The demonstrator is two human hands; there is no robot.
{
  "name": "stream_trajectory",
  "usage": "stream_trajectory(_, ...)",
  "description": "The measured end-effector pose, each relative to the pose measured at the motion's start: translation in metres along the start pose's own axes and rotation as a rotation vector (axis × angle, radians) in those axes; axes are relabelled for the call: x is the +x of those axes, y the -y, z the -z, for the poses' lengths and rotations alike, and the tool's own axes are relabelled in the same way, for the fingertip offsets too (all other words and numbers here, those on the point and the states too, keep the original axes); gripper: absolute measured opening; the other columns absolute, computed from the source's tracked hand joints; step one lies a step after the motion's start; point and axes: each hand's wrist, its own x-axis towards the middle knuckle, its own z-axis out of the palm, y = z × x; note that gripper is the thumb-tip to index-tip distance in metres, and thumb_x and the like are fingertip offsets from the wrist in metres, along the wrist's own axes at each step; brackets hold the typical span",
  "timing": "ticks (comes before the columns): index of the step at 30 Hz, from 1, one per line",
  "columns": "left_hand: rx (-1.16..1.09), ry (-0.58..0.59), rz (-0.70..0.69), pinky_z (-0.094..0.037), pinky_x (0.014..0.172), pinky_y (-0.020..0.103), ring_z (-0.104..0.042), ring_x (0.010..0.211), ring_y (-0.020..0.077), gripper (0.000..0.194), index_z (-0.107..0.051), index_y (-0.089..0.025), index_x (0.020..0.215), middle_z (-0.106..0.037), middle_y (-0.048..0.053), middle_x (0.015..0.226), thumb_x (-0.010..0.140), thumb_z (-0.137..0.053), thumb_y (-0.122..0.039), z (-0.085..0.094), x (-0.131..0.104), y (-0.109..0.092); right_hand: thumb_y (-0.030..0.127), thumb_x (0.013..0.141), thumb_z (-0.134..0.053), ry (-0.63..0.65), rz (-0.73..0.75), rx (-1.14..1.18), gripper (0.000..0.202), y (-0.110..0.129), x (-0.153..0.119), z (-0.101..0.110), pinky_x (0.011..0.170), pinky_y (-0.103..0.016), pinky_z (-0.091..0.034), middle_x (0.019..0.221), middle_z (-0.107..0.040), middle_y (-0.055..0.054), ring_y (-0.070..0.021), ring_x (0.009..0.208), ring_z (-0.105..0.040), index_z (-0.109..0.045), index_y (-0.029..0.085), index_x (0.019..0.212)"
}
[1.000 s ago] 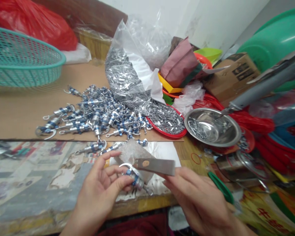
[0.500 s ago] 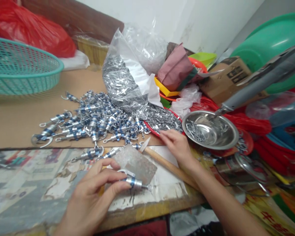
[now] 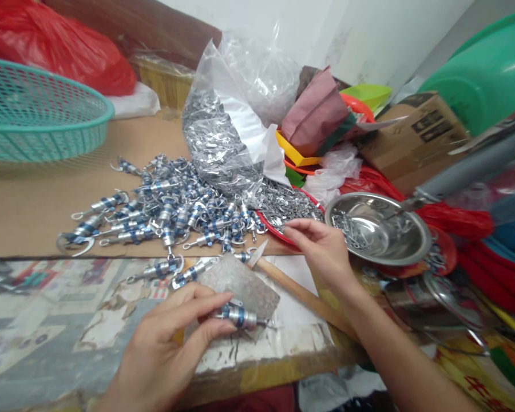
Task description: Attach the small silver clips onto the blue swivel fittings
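Left grip (image 3: pixel 165 337) — blue-banded metal fitting (image 3: pixel 242 316) between thumb and forefinger.

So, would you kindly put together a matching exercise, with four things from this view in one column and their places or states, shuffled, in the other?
Column one
1. Left hand
2. Right hand
3. Hammer
4. Steel bowl

Column two
A. Lying down, wooden handle showing
B. Shiny, with thin metal pieces inside
C. Pinching a blue-and-silver fitting
D. Fingers at the near rim of the red tray

Right pairs: 1-C, 2-D, 3-A, 4-B
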Motion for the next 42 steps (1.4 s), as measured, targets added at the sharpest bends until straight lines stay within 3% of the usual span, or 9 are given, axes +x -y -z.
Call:
stream_trajectory(5, -0.055, -0.089, 0.043, -0.050, 0.057, 0.012, -0.065, 0.056, 0.0100, 0.034, -0.075, -0.029, 0.088, -0.070, -0.005, 0.060, 0.060, -0.074, -0.010, -0.004, 0.000, -0.001, 0.011, 0.074, -0.067, 0.258, 0.168, 0.601, 0.009, 0.062, -0.053, -0.013, 0.065, -0.024, -0.053, 0.075, -0.070, -0.006, -0.0138, 0.069, -0.065, -0.074, 0.014, 0.078)
stream_trajectory(14, -0.163, -0.007, 0.123, -0.050, 0.055, 0.013, -0.066, 0.060, 0.0108, 0.027, -0.078, -0.035, 0.075, -0.071, -0.003, 0.065, 0.067, -0.068, -0.012, -0.001, -0.003, -0.004, 0.006, 0.075, -0.065, 0.305, 0.232, 0.740, 0.013, 0.058, -0.063, -0.019, 0.067, -0.024, -0.054, 0.077, -0.070, -0.009, -0.0152, 0.073, -0.066, -0.074, 0.011, 0.083)
stream_trajectory(20, -0.323, 0.036, 0.297, -0.051, 0.054, 0.014, -0.066, 0.058, 0.0114, 0.023, -0.077, -0.037, 0.065, -0.071, -0.004, 0.062, 0.063, -0.072, -0.015, 0.003, -0.004, -0.007, 0.011, 0.077, -0.066, 0.122, 0.575, 0.438, 0.024, 0.051, -0.077, -0.013, 0.074, -0.029, -0.055, 0.087, -0.070, -0.012, -0.0173, 0.083, -0.066, -0.064, 0.009, 0.101)
stream_trajectory(24, -0.265, 0.061, 0.282, -0.051, 0.056, 0.015, -0.067, 0.060, 0.0129, 0.021, -0.077, -0.037, 0.066, -0.074, -0.004, 0.064, 0.063, -0.073, -0.017, 0.005, -0.004, -0.013, 0.008, 0.086, -0.051, 0.033, 0.823, 0.134, 0.017, 0.043, -0.082, -0.007, 0.069, -0.025, -0.055, 0.090, -0.071, -0.011, -0.0159, 0.081, -0.066, -0.064, 0.012, 0.097)
stream_trajectory(27, -0.148, 0.051, 0.227, -0.051, 0.056, 0.016, -0.067, 0.060, 0.0140, 0.015, -0.077, -0.032, 0.062, -0.073, -0.002, 0.061, 0.063, -0.071, -0.018, 0.005, -0.001, -0.020, 0.011, 0.087, -0.051, 0.043, 0.916, -0.014, 0.017, 0.043, -0.082, 0.000, 0.071, -0.026, -0.055, 0.092, -0.072, -0.009, -0.0169, 0.082, -0.067, -0.066, 0.013, 0.092)
stream_trajectory(32, -0.026, 0.078, 0.195, -0.051, 0.065, 0.017, -0.069, 0.069, 0.0156, 0.010, -0.076, -0.030, 0.059, -0.074, 0.000, 0.072, 0.065, -0.069, -0.025, 0.009, 0.004, -0.025, 0.008, 0.085, -0.052, -0.004, 0.847, 0.103, 0.018, 0.046, -0.081, -0.005, 0.065, -0.024, -0.056, 0.090, -0.072, -0.011, -0.0158, 0.077, -0.068, -0.068, 0.012, 0.089)
stream_trajectory(36, -0.156, 0.067, 0.412, -0.055, 0.067, 0.020, -0.071, 0.070, 0.0187, 0.007, -0.077, -0.029, 0.065, -0.077, 0.000, 0.070, 0.064, -0.069, -0.030, 0.007, -0.001, -0.024, 0.008, 0.079, -0.062, -0.004, 0.621, 0.350, 0.015, 0.052, -0.083, -0.015, 0.066, -0.022, -0.057, 0.085, -0.073, -0.011, -0.0150, 0.074, -0.069, -0.069, 0.013, 0.091)
stream_trajectory(40, -0.502, -0.065, 0.670, -0.058, 0.065, 0.021, -0.073, 0.077, 0.0197, 0.042, -0.072, -0.029, 0.094, -0.078, -0.003, 0.078, 0.053, -0.078, -0.024, -0.004, -0.013, -0.026, 0.010, 0.075, -0.067, 0.035, 0.489, 0.479, 0.011, 0.061, -0.085, -0.015, 0.061, -0.021, -0.057, 0.076, -0.072, -0.011, -0.0152, 0.068, -0.068, -0.071, 0.010, 0.086)
stream_trajectory(42, -0.581, -0.127, 0.720, -0.057, 0.068, 0.020, -0.072, 0.080, 0.0181, 0.052, -0.067, -0.028, 0.104, -0.078, -0.003, 0.083, 0.054, -0.079, -0.024, -0.010, -0.017, -0.028, 0.016, 0.077, -0.066, 0.143, 0.472, 0.450, 0.010, 0.060, -0.080, -0.010, 0.059, -0.021, -0.056, 0.074, -0.072, -0.009, -0.0147, 0.066, -0.067, -0.072, 0.011, 0.083)
